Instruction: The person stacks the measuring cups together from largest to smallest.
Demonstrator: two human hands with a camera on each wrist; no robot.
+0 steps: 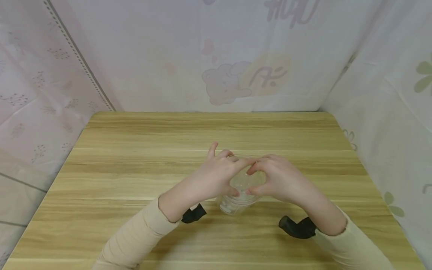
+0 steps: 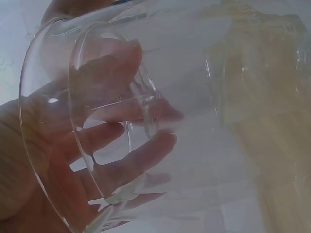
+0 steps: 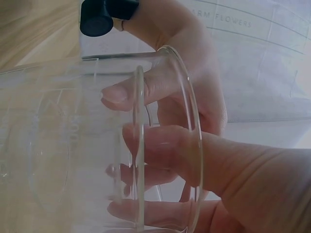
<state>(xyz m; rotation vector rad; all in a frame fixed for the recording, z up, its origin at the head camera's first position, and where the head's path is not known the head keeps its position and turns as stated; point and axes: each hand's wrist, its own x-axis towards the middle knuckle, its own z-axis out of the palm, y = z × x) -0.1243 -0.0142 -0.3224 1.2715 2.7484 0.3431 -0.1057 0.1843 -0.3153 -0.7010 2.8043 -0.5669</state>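
A clear, round container [image 1: 229, 207] with a wide rim stands on the table between both hands. My left hand [image 1: 216, 176] curls over its top from the left, little finger raised. From the right my right hand [image 1: 281, 180] curls over the same rim, with thumbs on the near side and index fingers on the far side, the index fingertips meeting. In the right wrist view several fingers show through the clear wall [image 3: 97, 145] around the rim. Faint raised marks are on the container wall [image 2: 243, 68]. Exactly where each fingertip presses is blurred by the clear material.
The wood-grain table [image 1: 118, 157] surrounds the container. A printed pale cloth [image 1: 152, 56] hangs behind the table and along both sides. A dark curved wrist mount [image 1: 297, 227] sits beside the right wrist, and another mount [image 1: 194, 213] beside the left.
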